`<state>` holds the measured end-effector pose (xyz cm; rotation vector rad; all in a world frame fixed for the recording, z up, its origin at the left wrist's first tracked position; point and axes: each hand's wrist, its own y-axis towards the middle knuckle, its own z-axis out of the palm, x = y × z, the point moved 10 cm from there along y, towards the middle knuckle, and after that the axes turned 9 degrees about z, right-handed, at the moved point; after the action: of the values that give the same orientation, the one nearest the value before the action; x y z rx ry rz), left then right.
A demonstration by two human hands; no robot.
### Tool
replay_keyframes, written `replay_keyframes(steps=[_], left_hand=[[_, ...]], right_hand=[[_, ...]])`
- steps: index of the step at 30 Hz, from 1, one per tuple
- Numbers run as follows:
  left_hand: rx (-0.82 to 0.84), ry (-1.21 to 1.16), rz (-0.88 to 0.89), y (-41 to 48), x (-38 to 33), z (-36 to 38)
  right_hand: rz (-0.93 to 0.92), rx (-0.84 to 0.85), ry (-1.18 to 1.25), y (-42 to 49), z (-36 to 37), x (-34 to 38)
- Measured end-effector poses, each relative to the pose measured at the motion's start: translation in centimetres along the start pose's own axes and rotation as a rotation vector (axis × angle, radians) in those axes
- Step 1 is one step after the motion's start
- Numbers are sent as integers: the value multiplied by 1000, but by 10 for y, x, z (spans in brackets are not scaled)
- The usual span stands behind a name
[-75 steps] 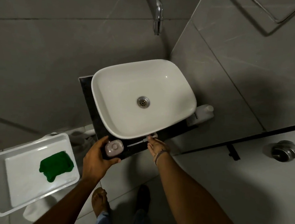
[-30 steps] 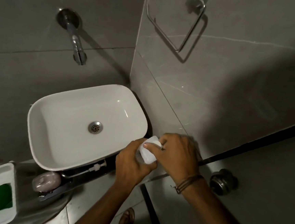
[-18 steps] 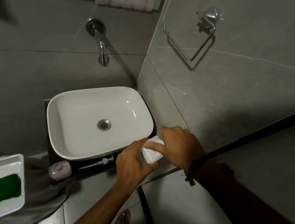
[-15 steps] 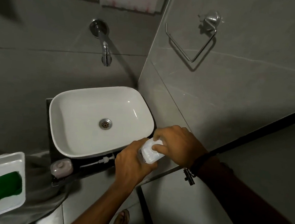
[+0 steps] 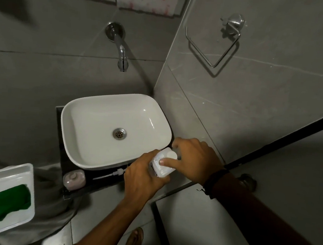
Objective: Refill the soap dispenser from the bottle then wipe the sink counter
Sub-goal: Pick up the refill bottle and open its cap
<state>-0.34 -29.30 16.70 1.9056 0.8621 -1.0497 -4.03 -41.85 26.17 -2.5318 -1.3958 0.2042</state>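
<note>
A white refill bottle point(image 5: 160, 166) with a round white cap point(image 5: 171, 154) is held at the sink's front right corner. My left hand point(image 5: 144, 177) grips its body from below. My right hand point(image 5: 190, 160) holds its top, thumb on the shoulder and fingers curled round the cap. The pinkish soap dispenser point(image 5: 74, 179) stands uncapped on the dark counter point(image 5: 100, 185) in front of the white basin point(image 5: 89, 135). Its pump head with tube point(image 5: 111, 173) lies on the counter beside it. A green cloth point(image 5: 10, 202) lies in a white tray point(image 5: 6, 171) at lower left.
A chrome tap point(image 5: 122, 52) juts from the wall above the basin. A metal towel ring point(image 5: 220, 43) hangs on the right wall. Grey tiled walls close in on the right. My foot point(image 5: 134, 241) shows on the floor below.
I left the dispenser and pump head on the counter and took up the white bottle with both hands. Over the last second my right fingers have shifted on the cap; the view rose slightly.
</note>
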Motion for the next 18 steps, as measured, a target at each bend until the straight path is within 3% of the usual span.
replay_keyframes(steps=[4,9,14,18], left_hand=[[3,3,-13,2,5,3],[3,0,13,4,8,5],[-25,-41,9,4,20,-1],[-9,-15,-20,4,31,5]], right_hand=[[-77,11,204,-1,-1,8],[-47,-86,96,4,-1,6],[-176,-279,513,4,-18,-10],[-5,-88,528,15,22,-14]])
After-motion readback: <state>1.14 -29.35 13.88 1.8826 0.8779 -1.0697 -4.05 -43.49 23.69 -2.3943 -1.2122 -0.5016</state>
